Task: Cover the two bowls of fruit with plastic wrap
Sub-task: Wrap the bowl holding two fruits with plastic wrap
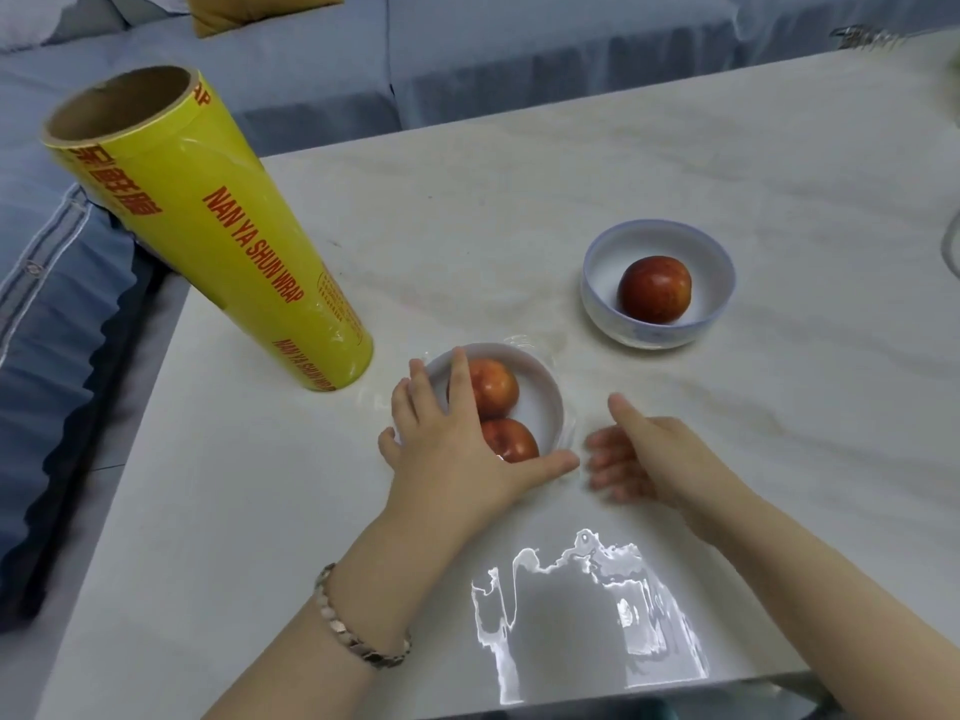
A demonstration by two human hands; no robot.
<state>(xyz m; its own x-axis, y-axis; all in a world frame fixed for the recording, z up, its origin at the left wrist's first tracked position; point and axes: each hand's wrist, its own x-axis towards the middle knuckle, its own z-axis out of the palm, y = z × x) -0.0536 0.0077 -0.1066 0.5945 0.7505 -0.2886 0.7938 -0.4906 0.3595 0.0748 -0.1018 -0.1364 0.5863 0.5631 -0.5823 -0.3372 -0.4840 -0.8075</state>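
Item: near bowl (pixel 545 402), white, on the pale desk (pixel 675 163) in front of the person. Contents: two red fruits, one at the far side (pixel 496 387), one at the near side (pixel 514 441). Clear film appeared to lie over this bowl, with crinkled edges showing on the desk around its rim; how fully it sealed could not be told.

Item: left hand (pixel 447 439). It lay flat across the near bowl, fingers (pixel 460 376) spread wide and pressing down on top, thumb along the bowl's near rim. It gripped nothing outright. A metal bracelet (pixel 358 631) sat on that wrist.

Item: right hand (pixel 639 454). Just beside the near bowl on its right, blurred, fingers loosely curled toward the bowl; whether they pinched the film edge could not be told.

Item: far bowl (pixel 657 283), blue-rimmed, well apart to the right rear, holding one red fruit (pixel 654 288). No wrap on it that could be seen.

Item: roll of plastic wrap (pixel 218 236), yellow, standing on end at the left of the desk, near the first bowl.

Step in hand, as judged: smoothing film down around the first bowl. Next move would likely call for tucking the right-side edge under the rim, then drawing a fresh sheet from the roll for the far bowl.
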